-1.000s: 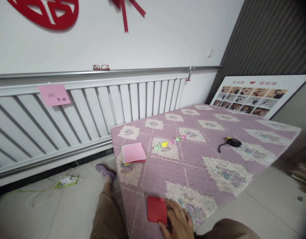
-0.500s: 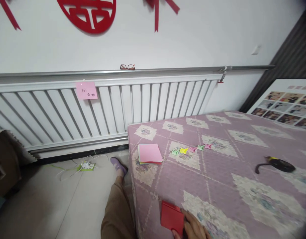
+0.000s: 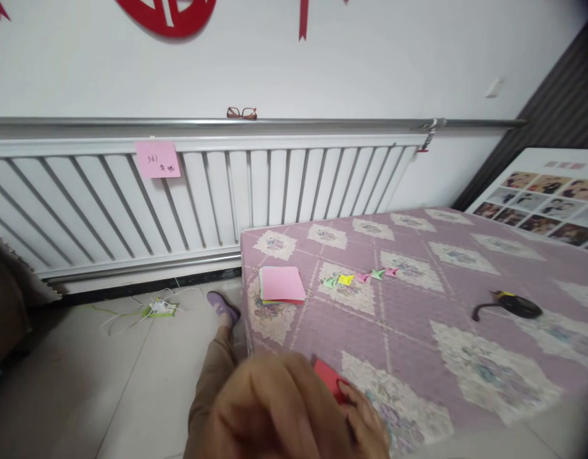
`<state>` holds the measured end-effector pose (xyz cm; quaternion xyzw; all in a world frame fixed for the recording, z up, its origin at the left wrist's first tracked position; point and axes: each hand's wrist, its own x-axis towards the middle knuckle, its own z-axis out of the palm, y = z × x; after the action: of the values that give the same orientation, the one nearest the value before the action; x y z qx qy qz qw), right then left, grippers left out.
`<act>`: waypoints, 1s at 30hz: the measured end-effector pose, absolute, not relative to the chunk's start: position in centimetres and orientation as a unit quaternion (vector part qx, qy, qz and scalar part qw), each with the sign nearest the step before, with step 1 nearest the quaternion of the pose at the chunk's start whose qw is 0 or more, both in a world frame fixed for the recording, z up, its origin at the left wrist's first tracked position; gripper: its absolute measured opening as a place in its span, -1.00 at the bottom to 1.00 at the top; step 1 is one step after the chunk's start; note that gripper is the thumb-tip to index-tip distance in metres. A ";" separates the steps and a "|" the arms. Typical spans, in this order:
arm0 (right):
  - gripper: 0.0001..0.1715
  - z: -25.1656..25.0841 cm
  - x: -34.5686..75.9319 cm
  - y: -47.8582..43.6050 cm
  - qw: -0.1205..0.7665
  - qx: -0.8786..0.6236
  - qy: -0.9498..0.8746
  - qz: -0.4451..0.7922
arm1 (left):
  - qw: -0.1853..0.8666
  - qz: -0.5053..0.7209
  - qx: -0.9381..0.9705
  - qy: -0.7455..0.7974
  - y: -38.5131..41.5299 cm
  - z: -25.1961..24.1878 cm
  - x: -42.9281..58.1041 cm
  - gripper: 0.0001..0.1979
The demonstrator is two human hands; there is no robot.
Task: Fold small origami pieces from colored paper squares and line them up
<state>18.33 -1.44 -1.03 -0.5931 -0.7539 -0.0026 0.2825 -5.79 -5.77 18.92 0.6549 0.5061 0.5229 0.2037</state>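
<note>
A folded piece of red paper point(image 3: 328, 377) lies at the near part of the bed, partly covered by my hands. My right hand point(image 3: 367, 417) is closed on its right edge, with the fingertips on the paper. Close to the camera, my left hand point(image 3: 274, 408) is raised with its fingers curled; it looks large and blurred, and whatever it may hold is hidden. Farther off is a stack of coloured paper sheets point(image 3: 281, 283), pink on top. Right of the stack, several small folded paper pieces stand in a row, among them a yellow one point(image 3: 346, 280).
A patterned purple bedspread point(image 3: 408, 344) covers the bed. A black and yellow object with a curved tail point(image 3: 513, 304) lies at the right. Behind stand a white radiator point(image 3: 284, 185) and a pipe bearing glasses point(image 3: 242, 113). A power strip point(image 3: 162, 308) with cables is on the floor.
My left hand has come up in front of the camera and now covers part of the red paper. The view has tilted down slightly. My right hand stays at the paper.
</note>
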 end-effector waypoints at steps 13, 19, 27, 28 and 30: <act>-0.69 1.6 15.8 -3.8 0.225 -0.570 -0.788 -0.059 | 0.012 0.336 0.830 0.445 -4.7 4.2 -2.2 -0.62; -0.64 1.5 16.5 -4.1 0.210 -0.541 -0.814 -0.015 | 0.043 0.335 0.826 0.451 -4.0 1.3 -1.3 -0.91; -0.78 1.0 18.2 -4.7 0.222 -0.520 -0.824 0.014 | 0.103 0.316 0.812 0.479 -5.0 1.3 -2.9 -0.76; -0.73 1.3 18.0 -4.7 0.225 -0.512 -0.828 0.026 | 0.105 0.312 0.813 0.481 -5.0 1.5 -2.9 -0.75; -0.66 1.7 17.3 -4.7 0.233 -0.499 -0.832 0.067 | 0.113 0.300 0.814 0.485 -5.1 1.9 -2.9 -0.75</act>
<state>17.34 -4.66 1.74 -0.4995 -0.8318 0.0666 0.2329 -2.89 -5.07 1.91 0.8135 0.4854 0.2998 0.1128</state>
